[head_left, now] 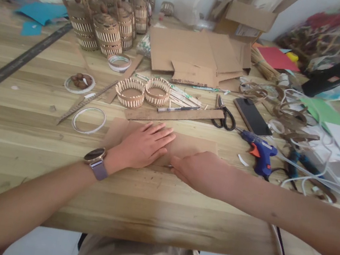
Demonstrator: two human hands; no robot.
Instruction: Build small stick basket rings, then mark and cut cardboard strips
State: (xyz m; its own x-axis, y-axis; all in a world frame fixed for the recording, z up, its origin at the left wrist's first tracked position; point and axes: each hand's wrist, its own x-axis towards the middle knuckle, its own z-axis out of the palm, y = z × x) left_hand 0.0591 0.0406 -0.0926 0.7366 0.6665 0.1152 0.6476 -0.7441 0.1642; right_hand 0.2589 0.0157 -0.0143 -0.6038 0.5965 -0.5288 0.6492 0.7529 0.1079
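- Fingers [160,133] of your left hand [144,146] lie flat, slightly spread, on the cardboard [191,144], near-middle of the desk [131,203]; press evenly.
- Right hand [200,171]: fingers curled closed on a small object [170,166], mostly hidden; best guide it clear of your left.

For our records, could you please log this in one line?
left hand: flat on cardboard; right hand: at its near edge, grip unclear; nearby: glue gun

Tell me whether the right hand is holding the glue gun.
No, the glue gun lies on the wooden table, while the right hand is at the near edge of the cardboard sheet.
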